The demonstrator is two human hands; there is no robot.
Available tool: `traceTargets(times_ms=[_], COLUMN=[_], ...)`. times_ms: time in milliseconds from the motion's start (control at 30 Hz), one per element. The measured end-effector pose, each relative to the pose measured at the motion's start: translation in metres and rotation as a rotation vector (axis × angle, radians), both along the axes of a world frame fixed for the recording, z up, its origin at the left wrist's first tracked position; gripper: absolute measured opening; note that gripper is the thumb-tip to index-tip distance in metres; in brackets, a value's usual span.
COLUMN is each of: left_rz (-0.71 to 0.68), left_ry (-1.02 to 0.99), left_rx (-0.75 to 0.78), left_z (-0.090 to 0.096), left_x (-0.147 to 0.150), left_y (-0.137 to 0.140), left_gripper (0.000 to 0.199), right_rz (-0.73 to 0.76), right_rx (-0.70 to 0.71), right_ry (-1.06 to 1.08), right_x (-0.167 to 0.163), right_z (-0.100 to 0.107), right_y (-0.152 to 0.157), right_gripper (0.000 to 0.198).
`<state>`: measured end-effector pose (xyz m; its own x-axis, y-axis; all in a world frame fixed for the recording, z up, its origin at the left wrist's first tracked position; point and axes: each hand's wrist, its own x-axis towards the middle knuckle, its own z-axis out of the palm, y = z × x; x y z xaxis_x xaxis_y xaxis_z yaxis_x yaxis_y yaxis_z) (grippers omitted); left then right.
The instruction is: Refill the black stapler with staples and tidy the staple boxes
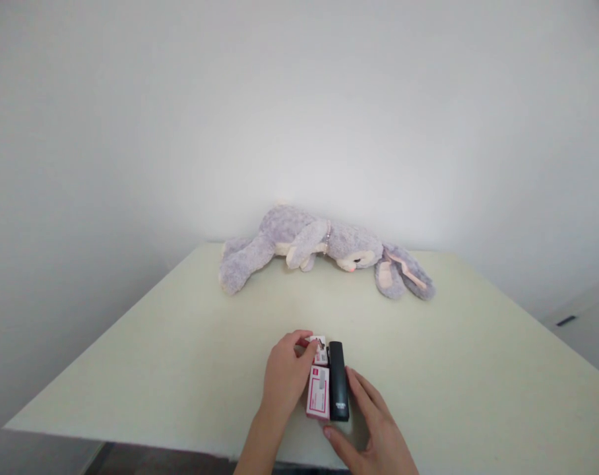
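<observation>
Two small pink-and-white boxes lie end to end just left of a black stapler (338, 381), which serves as the landmark here on the pale counter (181, 343). The nearer box (318, 393) touches the stapler's left side; the farther box (320, 348) sits just beyond it, beside the stapler's far end. The left hand (285, 379) lies over the boxes from the left, its grip pinched on the farther box with fingertips at its top edge. The right hand (373, 422) rests flat against the stapler's right side, its grip released, thumb curled round near the stapler's near end. Well beyond the stapler, a grey plush rabbit (324, 247) lies on its side near the wall.
</observation>
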<state>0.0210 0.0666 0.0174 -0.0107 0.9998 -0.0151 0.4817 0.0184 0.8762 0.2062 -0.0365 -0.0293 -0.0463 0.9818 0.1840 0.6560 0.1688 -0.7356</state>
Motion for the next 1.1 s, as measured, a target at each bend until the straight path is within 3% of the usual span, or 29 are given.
traceTargets(times_ms=[133, 267, 433, 600, 767, 867, 1000, 1100], left_rz=[0.042, 0.038, -0.062, -0.151, -0.101, -0.014, -0.050, -0.036], left_ry=[-0.127, -0.326, -0.279, -0.090, -0.026, -0.080, -0.244, -0.237], left_rx=[-0.025, -0.073, -0.101, 0.042, 0.017, -0.015, -0.124, -0.128], left_z=[-0.006, -0.024, -0.041, -0.042, -0.032, -0.023, -0.011, -0.011], left_x=[0.004, 0.010, 0.020, 0.022, 0.017, 0.018, 0.025, 0.031], left_y=[-0.028, -0.068, -0.095, -0.095, -0.089, -0.082, -0.075, -0.075], left_gripper=[0.051, 0.064, 0.067, 0.069, 0.065, 0.073, 0.071, 0.066], right_rz=[-0.030, -0.042, -0.004, 0.060, 0.043, 0.040, 0.027, 0.030], right_rx=[0.019, 0.028, 0.040, 0.027, 0.027, 0.026, 0.048, 0.047], right_ry=[-0.056, -0.083, -0.091, -0.080, -0.070, -0.084, -0.095, -0.080], right_x=[-0.003, -0.006, -0.007, 0.003, 0.003, -0.001, -0.002, -0.001], right_z=[-0.007, -0.009, -0.012, -0.016, -0.012, -0.008, -0.010, -0.013], right_y=[-0.001, -0.002, -0.004, -0.003, -0.002, -0.003, -0.004, -0.004], right_gripper=[0.077, 0.074, 0.075, 0.076, 0.073, 0.073, 0.073, 0.075])
